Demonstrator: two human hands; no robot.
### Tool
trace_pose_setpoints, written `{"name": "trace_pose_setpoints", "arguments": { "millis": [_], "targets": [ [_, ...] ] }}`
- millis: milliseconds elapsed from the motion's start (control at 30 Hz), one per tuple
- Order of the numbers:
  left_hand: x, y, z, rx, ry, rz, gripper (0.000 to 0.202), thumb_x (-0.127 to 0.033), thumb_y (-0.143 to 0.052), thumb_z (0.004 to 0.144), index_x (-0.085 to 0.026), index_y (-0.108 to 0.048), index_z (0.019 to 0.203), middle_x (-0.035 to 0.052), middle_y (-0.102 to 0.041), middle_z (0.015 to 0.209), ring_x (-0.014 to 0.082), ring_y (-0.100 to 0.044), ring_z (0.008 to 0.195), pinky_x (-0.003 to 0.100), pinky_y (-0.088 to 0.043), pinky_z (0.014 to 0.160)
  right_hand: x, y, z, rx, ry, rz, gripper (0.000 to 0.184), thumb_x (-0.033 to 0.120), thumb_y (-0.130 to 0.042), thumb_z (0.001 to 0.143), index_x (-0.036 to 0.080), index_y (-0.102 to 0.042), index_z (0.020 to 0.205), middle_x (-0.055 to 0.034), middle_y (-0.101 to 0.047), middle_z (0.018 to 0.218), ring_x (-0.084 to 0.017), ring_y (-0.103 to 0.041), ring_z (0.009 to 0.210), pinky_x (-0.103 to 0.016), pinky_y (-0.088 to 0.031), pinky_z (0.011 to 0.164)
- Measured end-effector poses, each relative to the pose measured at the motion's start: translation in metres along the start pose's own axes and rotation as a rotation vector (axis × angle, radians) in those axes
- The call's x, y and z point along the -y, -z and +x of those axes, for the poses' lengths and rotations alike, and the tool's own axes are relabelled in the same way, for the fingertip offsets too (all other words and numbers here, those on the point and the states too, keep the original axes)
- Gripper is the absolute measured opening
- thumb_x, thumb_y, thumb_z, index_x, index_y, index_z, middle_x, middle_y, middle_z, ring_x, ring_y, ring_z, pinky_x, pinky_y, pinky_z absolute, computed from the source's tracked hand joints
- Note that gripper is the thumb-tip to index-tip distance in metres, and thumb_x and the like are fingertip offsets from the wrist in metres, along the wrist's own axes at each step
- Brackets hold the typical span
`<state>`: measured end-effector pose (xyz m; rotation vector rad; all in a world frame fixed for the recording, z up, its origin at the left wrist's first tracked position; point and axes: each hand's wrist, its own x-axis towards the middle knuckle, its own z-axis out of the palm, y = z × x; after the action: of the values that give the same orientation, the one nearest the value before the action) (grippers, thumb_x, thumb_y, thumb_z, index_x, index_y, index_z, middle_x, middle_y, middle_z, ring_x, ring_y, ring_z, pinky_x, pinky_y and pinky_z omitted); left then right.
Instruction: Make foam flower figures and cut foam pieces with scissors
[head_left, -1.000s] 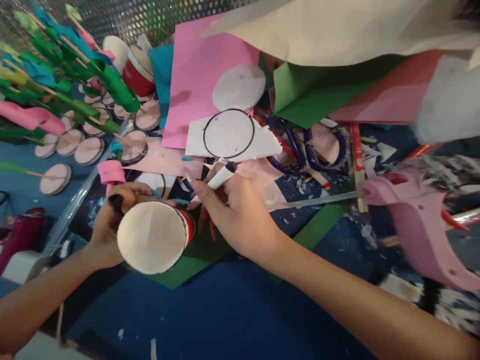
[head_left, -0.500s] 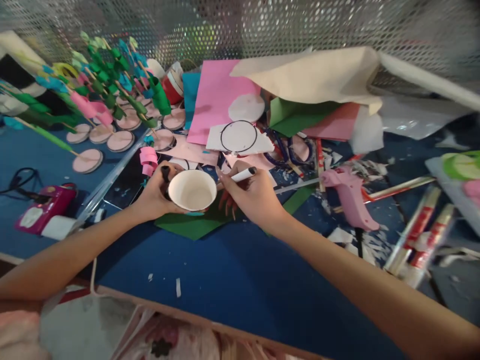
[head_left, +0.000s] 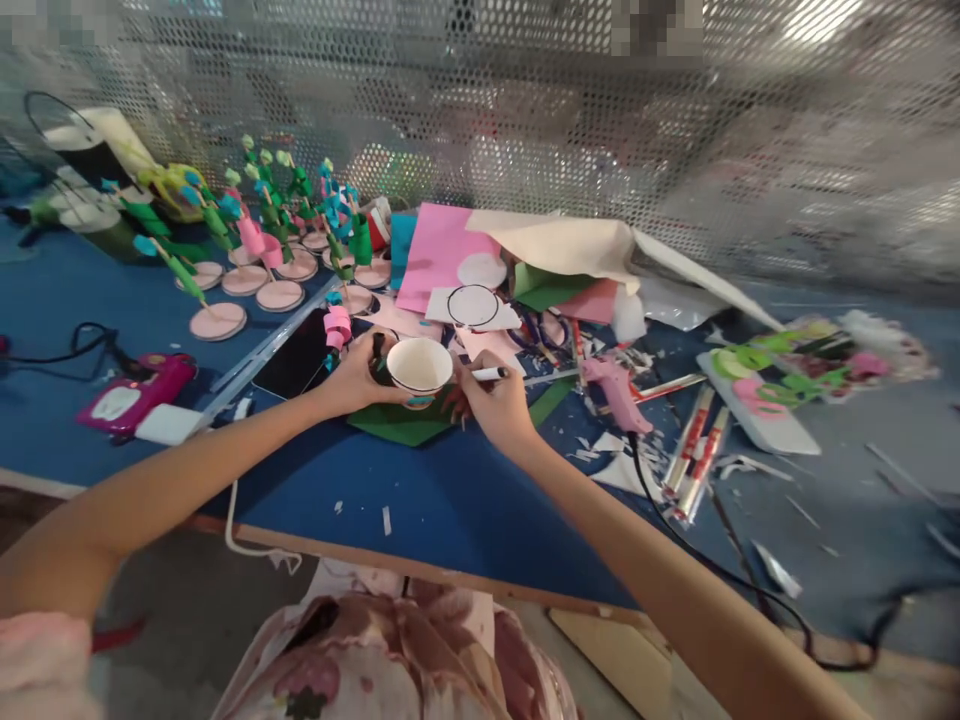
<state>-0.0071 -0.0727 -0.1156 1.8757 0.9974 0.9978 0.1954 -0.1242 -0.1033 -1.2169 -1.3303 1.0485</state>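
A white paper cup (head_left: 420,366) is tilted so its open mouth faces me. My left hand (head_left: 358,378) grips it from the left, and a small black piece shows by those fingers, perhaps a pen cap. My right hand (head_left: 501,405) is closed round a white marker (head_left: 489,374) with a black end, close to the cup's right side; its tip is hard to make out. Under the cup lies green paper (head_left: 405,427). Just behind, a white sheet (head_left: 442,304) bears a drawn black circle.
Stick figures on round pink bases (head_left: 217,320) crowd the back left. A pink glue gun (head_left: 616,390) and glue stick packs (head_left: 701,455) lie to the right among scraps. A phone (head_left: 289,360) is near my left hand, coloured paper (head_left: 442,250) behind.
The view has tilted up and drawn back, showing more of the mesh and the table's right side. Both hands keep the cup and marker in nearly the same pose.
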Motion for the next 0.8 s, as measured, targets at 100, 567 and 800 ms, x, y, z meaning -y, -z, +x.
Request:
{"name": "trace_pose_setpoints", "arguments": {
  "millis": [100,567,800],
  "targets": [
    [-0.001,0.000,0.000,0.012,-0.003,0.042,0.057,-0.042,-0.083,0.050,-0.021,-0.039,0.081,-0.0003,-0.044,0.087,0.0175,-0.048,0.084,0.034,-0.042,0.076,-0.001,-0.002,-0.006,-0.060,0.001,-0.020,0.038,0.053,-0.062,0.076,0.024,-0.040,0.063,0.0027,-0.058,0.047,-0.014,-0.054,0.037,-0.024,-0.040,0.031],
    [-0.010,-0.001,0.001,0.031,0.035,0.095,0.055,-0.044,-0.079,0.052,-0.021,-0.038,0.080,-0.0017,-0.043,0.082,0.0149,-0.041,0.075,0.030,-0.035,0.070,-0.007,-0.005,-0.042,-0.077,0.108,-0.192,0.037,0.049,-0.056,0.083,0.024,-0.039,0.064,0.0022,-0.058,0.052,-0.012,-0.052,0.037,-0.024,-0.041,0.036],
    [-0.005,-0.002,0.002,0.017,0.022,0.124,0.056,-0.045,-0.082,0.050,-0.021,-0.040,0.080,-0.0007,-0.046,0.084,0.0170,-0.046,0.079,0.032,-0.039,0.071,-0.007,-0.012,-0.053,-0.035,0.199,-0.316,0.034,0.042,-0.051,0.087,0.024,-0.036,0.063,0.0025,-0.056,0.049,-0.011,-0.052,0.038,-0.023,-0.040,0.040]
  ]
}}
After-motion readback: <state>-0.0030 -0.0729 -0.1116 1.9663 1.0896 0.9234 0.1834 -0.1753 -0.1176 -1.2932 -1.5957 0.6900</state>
